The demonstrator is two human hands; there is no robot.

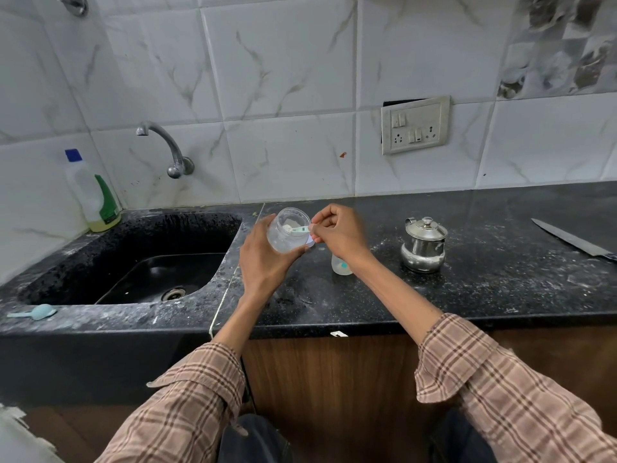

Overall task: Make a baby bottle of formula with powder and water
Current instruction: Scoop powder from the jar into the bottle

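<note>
My left hand (263, 259) grips a clear plastic jar (287, 233), tilted with its mouth towards me, above the black counter. A little white powder lies inside it. My right hand (337, 230) pinches the handle of a small teal scoop (300, 230) whose bowl reaches into the jar's mouth and carries powder. Below my right wrist a clear baby bottle (340, 265) with a teal mark stands on the counter, partly hidden by my forearm. A steel lidded pot (424, 245) stands to the right of it.
A black sink (140, 259) with a wall tap (167, 145) is on the left, a detergent bottle (95, 192) at its back corner. A second teal scoop (36, 312) lies on the sink's front rim. A knife (574, 242) lies at the far right.
</note>
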